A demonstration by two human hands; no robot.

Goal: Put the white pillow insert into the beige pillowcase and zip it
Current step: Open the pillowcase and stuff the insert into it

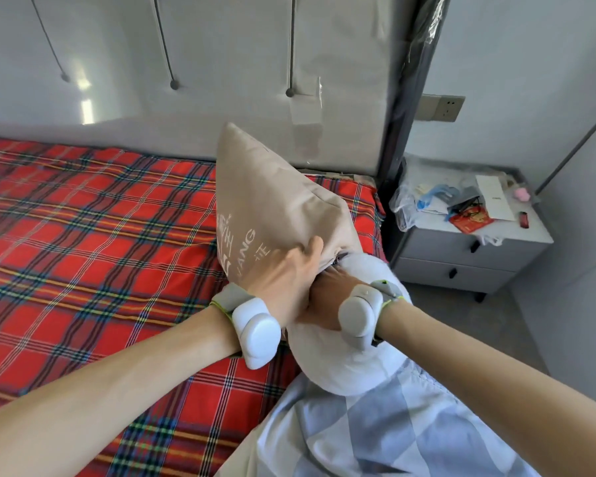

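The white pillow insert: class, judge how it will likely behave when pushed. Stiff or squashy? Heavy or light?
Probably squashy: the white pillow insert bulges round outside the beige pillowcase. Likely light: the left hand holds the part-filled case tilted up. It may spring back out, since the opening looks narrow.
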